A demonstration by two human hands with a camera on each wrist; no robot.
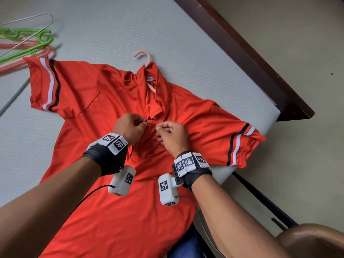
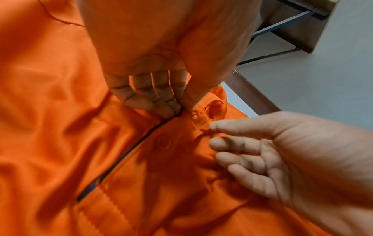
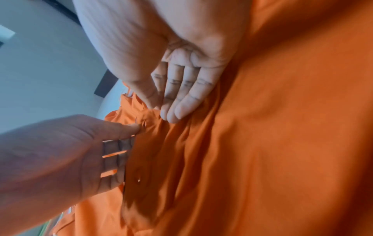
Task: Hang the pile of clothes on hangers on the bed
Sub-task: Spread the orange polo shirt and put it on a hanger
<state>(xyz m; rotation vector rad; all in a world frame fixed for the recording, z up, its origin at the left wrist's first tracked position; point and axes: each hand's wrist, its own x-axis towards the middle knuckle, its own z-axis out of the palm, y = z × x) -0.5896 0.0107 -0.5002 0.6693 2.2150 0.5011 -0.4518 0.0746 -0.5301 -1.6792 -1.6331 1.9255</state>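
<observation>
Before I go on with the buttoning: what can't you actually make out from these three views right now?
- Top button: fastened or not is unclear; left hand fingertips cover it, right wrist view blurred.
- Pink hanger: only hook and a short neck show; the orange shirt hides its arms.
- Shirt hem: cut off by the head view's bottom edge.
- Spare hangers: cut off at the left edge.
- Right hand: fingertips hidden, curled under.

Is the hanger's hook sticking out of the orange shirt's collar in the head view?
Yes: the pale pink hanger has its hook poking out past the collar of the orange polo shirt lying on the bed.
</observation>
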